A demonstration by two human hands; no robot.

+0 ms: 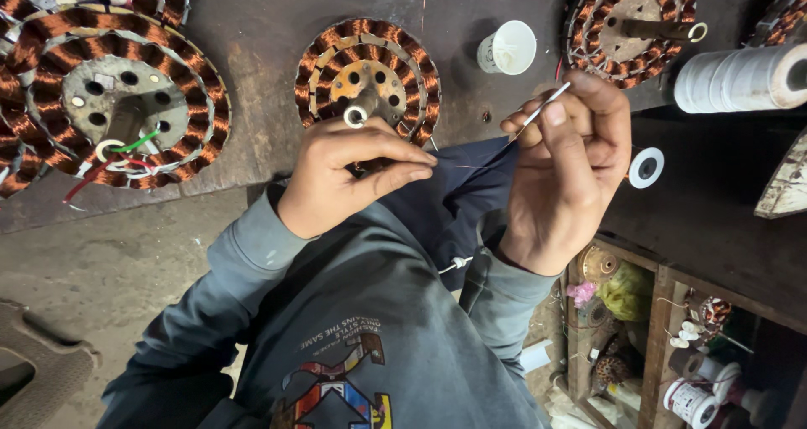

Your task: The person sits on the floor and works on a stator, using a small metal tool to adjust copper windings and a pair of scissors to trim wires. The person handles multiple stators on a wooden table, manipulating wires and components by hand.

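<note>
My left hand (349, 173) is closed in a pinch on a thin wire end just below a round copper-wound stator (367, 69) with a metal shaft. My right hand (567, 173) pinches a thin white sleeve tube (542, 108) between thumb and forefinger, tilted up to the right. A fine strand of wire (471, 165) runs between the two hands. Both grey sleeves reach up from the bottom of the view.
A larger stator (113, 101) with red, green and white leads lies at left, another stator (630, 27) at top right. A white paper cup (508, 48), a white roll (740, 78), a small tape ring (646, 168) and a wooden box of parts (664, 345) are nearby.
</note>
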